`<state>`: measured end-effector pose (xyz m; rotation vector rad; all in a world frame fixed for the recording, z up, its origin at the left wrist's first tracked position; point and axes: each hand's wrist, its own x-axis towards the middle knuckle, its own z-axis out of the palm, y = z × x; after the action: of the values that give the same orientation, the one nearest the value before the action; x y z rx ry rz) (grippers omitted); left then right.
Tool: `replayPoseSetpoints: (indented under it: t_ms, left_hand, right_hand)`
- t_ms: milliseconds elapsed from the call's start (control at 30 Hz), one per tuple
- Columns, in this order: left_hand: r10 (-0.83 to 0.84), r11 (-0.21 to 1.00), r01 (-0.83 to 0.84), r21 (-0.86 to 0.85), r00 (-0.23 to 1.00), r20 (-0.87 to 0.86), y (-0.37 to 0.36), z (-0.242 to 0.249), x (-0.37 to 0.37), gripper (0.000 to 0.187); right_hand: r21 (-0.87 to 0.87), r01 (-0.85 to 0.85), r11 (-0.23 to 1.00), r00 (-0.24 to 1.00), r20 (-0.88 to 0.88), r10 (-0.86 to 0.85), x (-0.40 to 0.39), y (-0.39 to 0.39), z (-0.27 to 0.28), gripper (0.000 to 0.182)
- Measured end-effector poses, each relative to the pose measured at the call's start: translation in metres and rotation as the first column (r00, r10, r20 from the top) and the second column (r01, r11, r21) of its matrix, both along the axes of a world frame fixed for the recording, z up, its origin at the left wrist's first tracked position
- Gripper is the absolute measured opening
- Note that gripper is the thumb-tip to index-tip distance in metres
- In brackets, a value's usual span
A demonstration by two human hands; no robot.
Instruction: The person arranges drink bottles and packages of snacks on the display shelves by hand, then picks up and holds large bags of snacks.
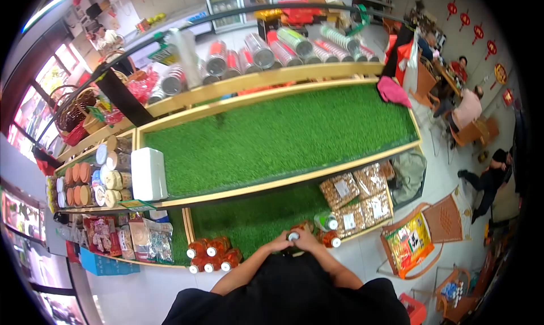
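Note:
Both my hands are wrapped around a white-capped bottle (pixel 293 236) at the front edge of the lower green shelf (pixel 266 211). My left hand (pixel 277 244) closes on its left side and my right hand (pixel 307 240) on its right. Most of the bottle's body is hidden by the fingers. Just right of my right hand lie a bottle with a green and white label (pixel 326 221) and a reddish bottle with a white cap (pixel 331 239). To the left, several white-capped bottles with orange-red contents (pixel 213 252) are grouped on the shelf.
Clear packs of brown food (pixel 354 197) fill the lower shelf's right end. Above is a turf-lined upper shelf (pixel 283 138) with a white foam box (pixel 149 174), jars (pixel 116 172) and a pink cloth (pixel 394 91). A chair (pixel 447 218) stands at right; people sit beyond.

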<state>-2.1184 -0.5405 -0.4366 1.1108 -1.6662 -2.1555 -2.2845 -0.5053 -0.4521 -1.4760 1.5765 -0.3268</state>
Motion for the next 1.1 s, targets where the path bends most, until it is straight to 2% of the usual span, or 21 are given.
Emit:
replayPoseSetpoints:
  t_ms: [33, 67, 100, 133, 200, 300, 367, 433, 500, 567, 633, 700, 733, 833, 867, 900, 933, 967, 1033, 1067, 1100]
  left_hand:
    - [0.079, 0.997, -0.08, 0.009, 0.996, 0.038, 0.006, -0.008, 0.009, 0.043]
    - [0.081, 0.995, -0.084, 0.054, 0.995, 0.062, 0.007, -0.042, 0.021, 0.048]
    - [0.143, 0.957, -0.163, 0.239, 0.985, 0.099, 0.01, -0.047, 0.033, 0.056]
    - [0.17, 0.9, -0.206, 0.384, 0.977, 0.128, 0.013, 0.001, 0.046, 0.06]
    - [0.238, 0.859, -0.303, 0.412, 0.95, 0.204, 0.024, -0.018, 0.064, 0.061]
    - [0.34, 0.807, -0.362, 0.467, 0.931, 0.133, 0.026, -0.01, 0.085, 0.062]
    - [0.358, 0.833, -0.388, 0.394, 0.921, 0.151, 0.024, -0.014, 0.1, 0.054]
    - [0.406, 0.91, -0.415, 0.021, 0.899, 0.162, 0.023, -0.005, 0.116, 0.052]
    - [0.408, 0.912, -0.401, -0.086, 0.871, 0.272, 0.022, 0.035, 0.137, 0.047]
    - [0.492, 0.868, -0.463, -0.179, 0.849, 0.19, 0.029, 0.024, 0.162, 0.046]
    - [0.468, 0.869, -0.396, -0.297, 0.854, 0.229, 0.035, 0.013, 0.186, 0.044]
    - [0.418, 0.906, -0.375, -0.198, 0.866, 0.274, 0.043, 0.041, 0.209, 0.045]
    - [0.397, 0.913, -0.319, -0.255, 0.843, 0.364, 0.051, 0.031, 0.217, 0.047]
    - [0.36, 0.927, -0.268, -0.26, 0.828, 0.429, 0.065, 0.009, 0.235, 0.05]
    - [0.404, 0.876, -0.287, -0.388, 0.876, 0.263, 0.073, -0.04, 0.24, 0.062]
    - [0.408, 0.874, -0.322, -0.363, 0.892, 0.192, 0.074, -0.042, 0.243, 0.062]
    - [0.437, 0.843, -0.366, -0.395, 0.893, 0.105, 0.075, -0.075, 0.24, 0.063]
    - [0.452, 0.847, -0.366, -0.386, 0.878, 0.157, 0.077, -0.054, 0.243, 0.06]
    - [0.473, 0.855, -0.368, -0.364, 0.842, 0.26, 0.078, -0.003, 0.248, 0.054]
    - [0.484, 0.841, -0.36, -0.405, 0.835, 0.262, 0.079, 0.011, 0.25, 0.051]
    - [0.474, 0.863, -0.335, -0.379, 0.797, 0.375, 0.082, 0.01, 0.247, 0.048]
  right_hand:
    - [0.008, 0.009, 1.0, 0.998, -0.068, -0.008, 0.019, 0.001, 0.003, 0.044]
    - [0.041, -0.004, 0.999, 0.996, -0.092, 0.008, 0.035, 0.001, 0.003, 0.044]
    - [0.074, -0.013, 0.997, 0.993, -0.115, 0.022, 0.048, 0.0, 0.004, 0.044]
    - [0.117, -0.007, 0.993, 0.988, -0.155, 0.025, 0.06, 0.0, 0.003, 0.046]
    - [0.165, 0.014, 0.986, 0.976, -0.218, 0.022, 0.082, -0.003, 0.003, 0.048]
    - [0.145, 0.062, 0.988, 0.974, -0.225, -0.028, 0.106, -0.013, -0.003, 0.047]
    - [0.127, 0.066, 0.99, 0.986, -0.159, -0.045, 0.117, -0.015, -0.01, 0.044]
    - [0.12, 0.08, 0.99, 0.991, -0.12, -0.066, 0.136, -0.016, -0.005, 0.038]
    - [0.11, 0.112, 0.988, 0.993, -0.059, -0.106, 0.161, -0.013, 0.001, 0.035]
    - [0.086, 0.141, 0.986, 0.989, 0.031, -0.144, 0.192, -0.005, 0.008, 0.037]
    - [0.119, 0.146, 0.982, 0.982, 0.105, -0.159, 0.216, 0.004, 0.006, 0.042]
    - [0.105, 0.088, 0.991, 0.985, 0.136, -0.102, 0.236, 0.014, 0.02, 0.038]
    - [0.116, 0.053, 0.992, 0.989, 0.133, -0.068, 0.243, 0.017, 0.02, 0.038]
    - [0.122, -0.112, 0.986, 0.988, 0.117, 0.097, 0.259, 0.019, 0.01, 0.04]
    - [0.091, -0.11, 0.99, 0.975, 0.204, 0.09, 0.263, 0.014, -0.013, 0.04]
    - [0.079, -0.108, 0.991, 0.955, 0.286, 0.081, 0.263, 0.02, -0.031, 0.04]
    - [0.047, -0.097, 0.994, 0.914, 0.399, 0.07, 0.265, 0.02, -0.035, 0.039]
    - [0.036, -0.079, 0.996, 0.864, 0.5, 0.05, 0.266, 0.017, -0.034, 0.039]
    - [0.193, -0.139, 0.971, 0.867, 0.498, 0.025, 0.264, 0.008, -0.015, 0.04]
    - [0.211, -0.161, 0.964, 0.842, 0.539, 0.023, 0.26, 0.007, -0.018, 0.039]
    - [0.204, -0.146, 0.968, 0.816, 0.578, 0.001, 0.253, 0.01, -0.029, 0.039]
